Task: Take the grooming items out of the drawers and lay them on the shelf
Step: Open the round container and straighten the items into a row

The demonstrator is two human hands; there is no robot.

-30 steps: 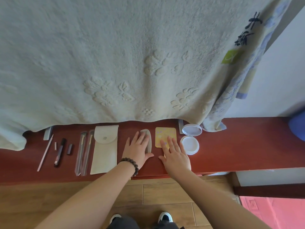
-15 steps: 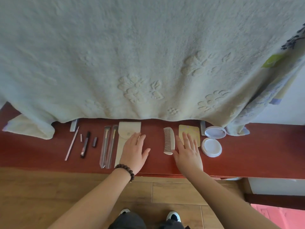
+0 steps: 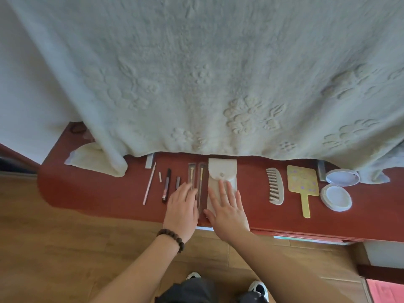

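Observation:
Grooming items lie in a row on the dark red shelf. My left hand rests flat, fingers apart, over the lower ends of two clear-cased brushes. My right hand lies flat on the cream snap pouch, fingers spread. Left of the hands are a thin pink pencil, a dark pen and two small caps. To the right lie a pale comb, a yellow hand mirror and an open white compact.
A large pale embossed towel hangs over the back of the shelf, its folded corner resting at the left end. Wooden floor lies below the shelf's front edge. My shoes show at the bottom.
Both hands slid left along the shelf: the left from the comb to the cased brushes, the right from the mirror to the pouch. The view also shifted left.

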